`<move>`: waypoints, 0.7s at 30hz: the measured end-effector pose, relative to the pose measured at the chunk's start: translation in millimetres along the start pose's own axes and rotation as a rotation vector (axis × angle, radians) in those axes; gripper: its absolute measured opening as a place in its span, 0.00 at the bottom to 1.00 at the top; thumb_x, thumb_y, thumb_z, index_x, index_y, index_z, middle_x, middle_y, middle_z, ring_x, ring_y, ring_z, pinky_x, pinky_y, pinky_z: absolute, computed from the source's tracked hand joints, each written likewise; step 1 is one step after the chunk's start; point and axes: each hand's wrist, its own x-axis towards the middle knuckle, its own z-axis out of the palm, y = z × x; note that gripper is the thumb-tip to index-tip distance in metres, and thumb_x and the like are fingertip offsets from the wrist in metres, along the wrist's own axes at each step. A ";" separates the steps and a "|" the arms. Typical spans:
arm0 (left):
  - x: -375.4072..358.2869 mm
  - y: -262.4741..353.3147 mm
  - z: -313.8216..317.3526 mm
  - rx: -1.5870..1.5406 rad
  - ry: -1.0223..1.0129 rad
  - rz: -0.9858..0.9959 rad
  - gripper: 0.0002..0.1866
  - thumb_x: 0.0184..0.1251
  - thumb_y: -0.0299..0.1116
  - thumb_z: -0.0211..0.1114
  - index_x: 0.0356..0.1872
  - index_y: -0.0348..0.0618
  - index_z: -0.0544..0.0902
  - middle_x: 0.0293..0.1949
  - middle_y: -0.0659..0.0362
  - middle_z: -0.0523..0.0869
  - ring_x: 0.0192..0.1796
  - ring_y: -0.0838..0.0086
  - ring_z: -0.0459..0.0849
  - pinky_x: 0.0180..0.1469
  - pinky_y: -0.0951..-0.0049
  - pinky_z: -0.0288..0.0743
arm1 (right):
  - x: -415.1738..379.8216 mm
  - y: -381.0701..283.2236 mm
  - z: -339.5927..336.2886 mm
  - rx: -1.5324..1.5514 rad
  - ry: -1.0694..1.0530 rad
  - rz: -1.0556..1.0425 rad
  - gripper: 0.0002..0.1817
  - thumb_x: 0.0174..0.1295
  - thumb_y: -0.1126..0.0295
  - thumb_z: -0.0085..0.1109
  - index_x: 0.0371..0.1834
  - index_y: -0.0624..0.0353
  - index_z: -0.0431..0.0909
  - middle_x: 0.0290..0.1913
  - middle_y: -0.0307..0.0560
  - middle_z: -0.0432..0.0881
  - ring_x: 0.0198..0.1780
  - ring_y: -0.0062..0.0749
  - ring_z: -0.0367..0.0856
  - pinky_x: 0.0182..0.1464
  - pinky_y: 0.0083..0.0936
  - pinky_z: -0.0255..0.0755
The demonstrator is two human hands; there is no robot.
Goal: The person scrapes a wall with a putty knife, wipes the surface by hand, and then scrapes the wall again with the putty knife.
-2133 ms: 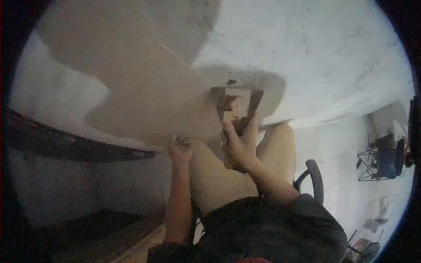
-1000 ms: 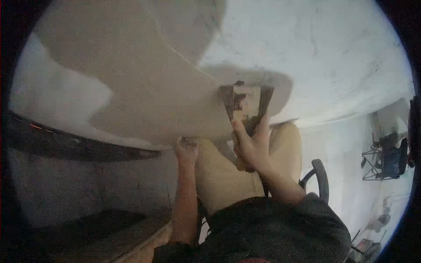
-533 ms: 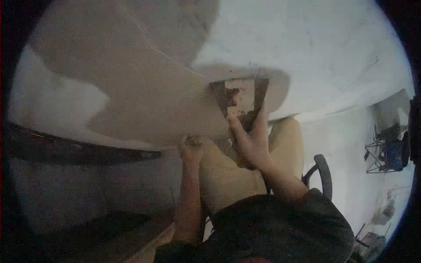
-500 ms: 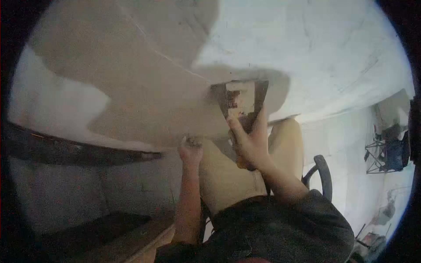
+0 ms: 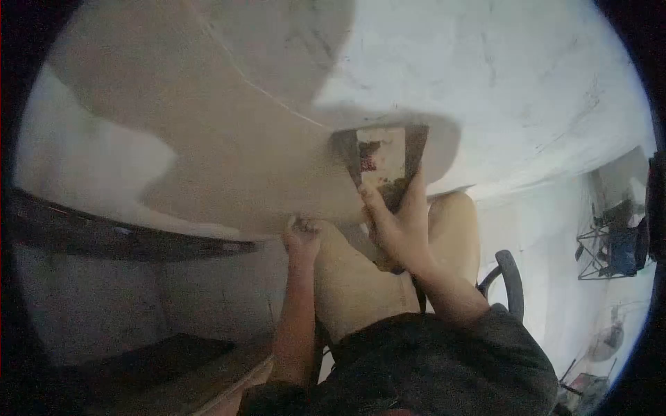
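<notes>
While the right hand [image 5: 401, 232] clamps the putty knife [image 5: 381, 161] by its handle, blade flat on the wall [image 5: 485, 83] beside the tan patch [image 5: 229, 145], a spreading stroke is underway. Left hand [image 5: 303, 234]: fisted at the patch's lower edge, contents indiscernible. Next: steady, even pressure.

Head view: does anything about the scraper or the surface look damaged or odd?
The scraper in the right hand has a blade blotched with reddish-brown patches and dark residue. The surface shows uneven tan and white areas. Left hand is fisted at its edge.

Dim, soft-focus fisheye view; dark vignetted corners, bright glare at right
</notes>
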 end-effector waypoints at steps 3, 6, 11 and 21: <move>6.1 -4.9 -10.9 -0.044 0.058 0.018 0.10 0.70 0.33 0.45 0.31 0.41 0.71 0.25 0.58 0.69 0.26 0.70 0.67 0.31 0.69 0.67 | 2.8 25.5 -2.3 -0.110 0.095 -0.388 0.23 0.61 0.73 0.58 0.53 0.69 0.57 0.38 0.54 0.77 0.39 0.31 0.78 0.40 0.26 0.73; 8.8 -1.1 -16.6 0.019 -0.005 0.022 0.09 0.69 0.33 0.46 0.30 0.42 0.71 0.25 0.58 0.69 0.26 0.70 0.67 0.31 0.68 0.67 | 3.0 16.0 2.0 0.006 0.040 -0.248 0.21 0.61 0.74 0.57 0.51 0.68 0.58 0.35 0.50 0.77 0.33 0.25 0.77 0.33 0.23 0.72; 3.5 -1.7 -14.4 0.113 0.044 0.060 0.07 0.68 0.32 0.48 0.30 0.43 0.69 0.25 0.59 0.68 0.27 0.69 0.65 0.32 0.67 0.63 | -1.8 5.4 4.2 -0.073 0.089 -0.259 0.18 0.61 0.74 0.57 0.49 0.65 0.60 0.31 0.45 0.76 0.26 0.22 0.74 0.26 0.23 0.69; 23.3 1.2 -24.1 0.025 -0.024 -0.033 0.06 0.67 0.33 0.50 0.31 0.45 0.67 0.27 0.59 0.67 0.29 0.70 0.65 0.36 0.66 0.61 | 7.8 13.6 2.3 -0.186 0.096 -0.334 0.22 0.61 0.72 0.59 0.51 0.67 0.58 0.34 0.52 0.76 0.32 0.30 0.76 0.36 0.28 0.71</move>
